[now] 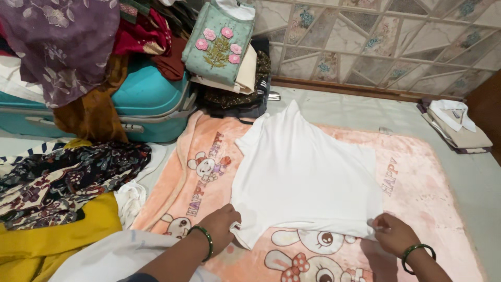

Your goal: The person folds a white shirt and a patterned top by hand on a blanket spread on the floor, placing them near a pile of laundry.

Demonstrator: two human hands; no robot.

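i see both hands bare, my left hand (pixel 222 225) and right hand (pixel 394 234) each with a green bangle at the wrist; forearms are uncovered, no sleeves in view.

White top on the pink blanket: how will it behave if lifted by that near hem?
The white top is probably floppy: it lies flat, wrinkling where the left hand and right hand pinch it. Likely light, being thin. It may drag on the fuzzy pink blanket.

White garment (pixel 305 177): matt, smooth knit cloth. Peach blanket (pixel 417 209) under it: plush, fuzzy fleece w/ printed cartoons. Teal suitcase (pixel 143 99), far left: hard plastic, slight gloss. Bangles on both wrists: glossy green. Far wall (pixel 376 42): polished stone-look tiles.
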